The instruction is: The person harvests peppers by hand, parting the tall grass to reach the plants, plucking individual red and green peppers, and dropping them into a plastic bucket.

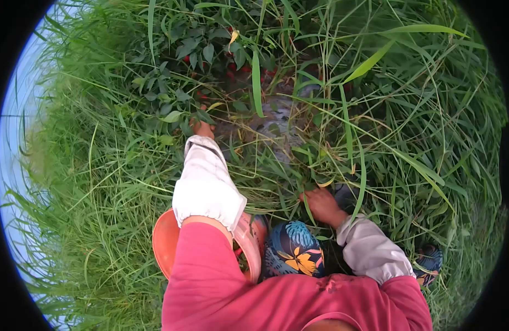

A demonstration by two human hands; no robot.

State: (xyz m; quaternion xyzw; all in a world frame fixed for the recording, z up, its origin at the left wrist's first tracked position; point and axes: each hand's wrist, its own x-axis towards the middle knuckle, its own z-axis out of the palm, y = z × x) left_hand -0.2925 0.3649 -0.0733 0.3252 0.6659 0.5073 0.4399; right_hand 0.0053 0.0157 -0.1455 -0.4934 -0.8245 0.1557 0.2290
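My left hand (203,128) reaches into the low leaves of a pepper plant (180,102). Leaves cover most of its fingers, so I cannot see what they touch. Red peppers (232,70) show among the dark foliage just beyond it. Lower and to the right, close to my knee, my right hand (323,207) is down in the grass with its fingers curled in. Whatever lies inside those fingers is hidden by blades. An orange bucket (165,243) stands under my left forearm; a little red shows inside it, partly covered by my sleeve.
Tall grass (431,127) surrounds the spot, with long blades crossing in front of the view. Grey plastic sheeting (279,113) lies on the ground between the plants. My knee in flower-patterned cloth (293,251) is beside the bucket. Pale blue sky (17,165) fills the left edge.
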